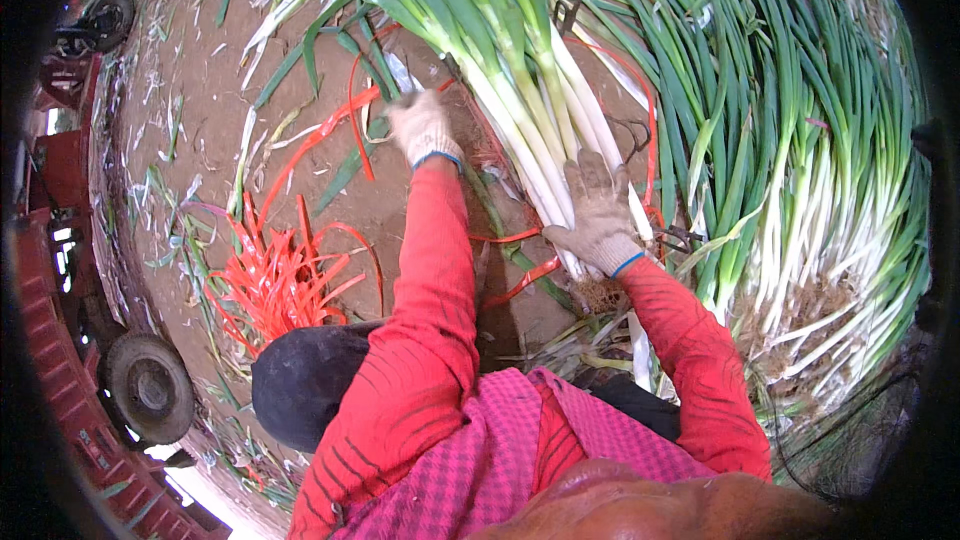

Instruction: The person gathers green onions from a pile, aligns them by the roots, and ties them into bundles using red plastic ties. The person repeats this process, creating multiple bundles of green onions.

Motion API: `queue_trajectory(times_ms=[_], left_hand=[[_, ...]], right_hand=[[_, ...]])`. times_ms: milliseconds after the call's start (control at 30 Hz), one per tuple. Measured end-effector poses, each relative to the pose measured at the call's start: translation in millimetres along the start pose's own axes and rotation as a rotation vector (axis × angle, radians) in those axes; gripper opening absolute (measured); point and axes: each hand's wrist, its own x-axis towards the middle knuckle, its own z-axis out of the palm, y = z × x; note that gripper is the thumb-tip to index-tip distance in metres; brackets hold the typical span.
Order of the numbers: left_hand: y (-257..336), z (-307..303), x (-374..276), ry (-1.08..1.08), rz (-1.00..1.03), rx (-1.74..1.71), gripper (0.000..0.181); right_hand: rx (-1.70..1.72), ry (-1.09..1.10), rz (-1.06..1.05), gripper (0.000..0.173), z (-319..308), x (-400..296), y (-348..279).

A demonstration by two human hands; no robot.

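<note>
Before me lies a bunch of large green onions (517, 97), white stalks and roots towards me and green leaves away. My right hand (596, 210), in a knitted work glove, lies palm down across the lower white stalks with its fingers spread. To the left of the bunch is my gloved left hand (424, 124), blurred, its fingertips hidden. Next to it a red plastic strap (330, 124) runs over the soil, and whether the hand holds it I cannot tell. Other red strap (525, 283) passes near the root end. A metal rod frame (679, 238) shows partly beside the bunch.
At right is a long heap of green onions (795, 187). A pile of cut red straps (281, 277) lies by my dark-clad knee (307, 382). Leaf scraps litter the brown soil (202, 90). A red trailer (60, 360) with a wheel (148, 388) stands at far left.
</note>
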Motion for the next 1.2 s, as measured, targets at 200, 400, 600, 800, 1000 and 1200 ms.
queue_trajectory(times_ms=[200, 400, 600, 800, 1000, 1200], left_hand=[[148, 84, -116, -0.693, 1.171, 0.895, 0.026], [81, 104, -60, -0.778, 1.550, 1.487, 0.045], [68, 107, -43, -0.694, 1.596, 1.264, 0.035], [133, 163, -41, -0.740, 1.359, 1.958, 0.028], [190, 211, 17, -0.422, 1.048, 1.819, 0.041], [198, 214, 62, -0.446, 0.782, 1.797, 0.070]], right_hand=[[-0.052, -0.045, 0.006, 0.108, 0, 0, 5], [0.055, 0.013, -0.058, 0.106, -3, -5, 13], [0.074, 0.031, -0.071, 0.107, 0, 0, 18], [0.080, 0.058, -0.082, 0.107, 0, -1, 22], [0.124, 0.059, -0.078, 0.104, -10, 0, 23], [0.156, 0.042, -0.085, 0.102, -10, -1, 22]])
